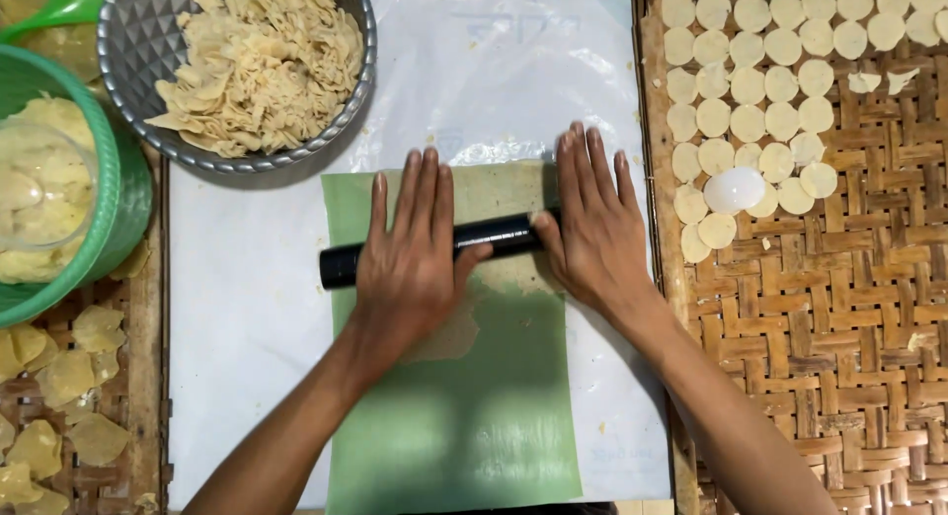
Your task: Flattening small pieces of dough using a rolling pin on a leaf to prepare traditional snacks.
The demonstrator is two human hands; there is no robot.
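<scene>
A black cylindrical roller (494, 236) lies crosswise on a green sheet (464, 416) that covers thin pale dough (449, 337). My left hand (410, 243) presses flat on the roller's left half, fingers spread and pointing away from me. My right hand (591, 219) presses flat on its right end, thumb against the roller. Dough shows beyond the roller under the sheet's far edge (494, 184). The green sheet rests on a white plastic sheet (247, 308).
A silver bowl (133, 51) of dough scraps sits at top left, beside a green bowl (123, 199) holding dough. A woven bamboo tray (839, 308) on the right carries several round dough discs (750, 80) and a white cutter (734, 189). Dough pieces (69, 377) lie lower left.
</scene>
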